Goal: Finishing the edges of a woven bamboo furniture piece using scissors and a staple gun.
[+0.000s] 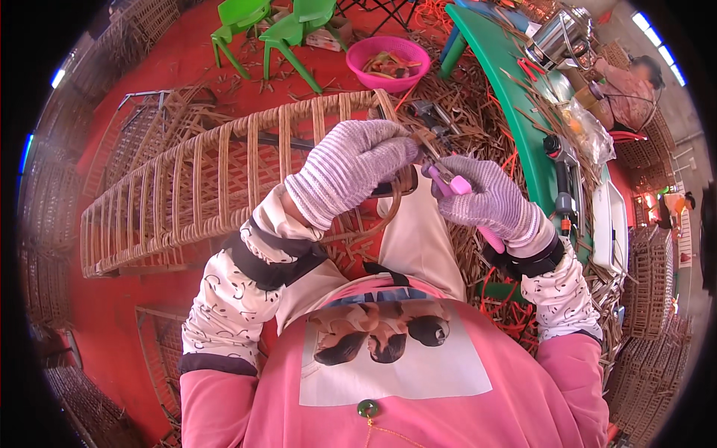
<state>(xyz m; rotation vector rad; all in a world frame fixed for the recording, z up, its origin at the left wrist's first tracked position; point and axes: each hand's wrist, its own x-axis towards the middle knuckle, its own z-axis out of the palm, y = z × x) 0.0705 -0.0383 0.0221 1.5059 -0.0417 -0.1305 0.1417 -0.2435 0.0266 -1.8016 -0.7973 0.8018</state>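
In front of me lies a long woven wicker basket frame, tilted, its narrow end near my hands. My left hand, in a lilac striped knit glove, is closed at that end, its fingertips pinching a brown weaving strip. My right hand, gloved the same way, is wrapped round pink-handled pruning shears. Their blades point up and left, beside the left fingertips and the strip. Whether the blades touch the strip I cannot tell. A dark part of the frame shows just below my left hand.
A green table at the right bears a metal kettle, a power tool and plastic bags. Loose strips litter the red floor. Ahead are a pink basin and green chairs. Another person sits beyond the table.
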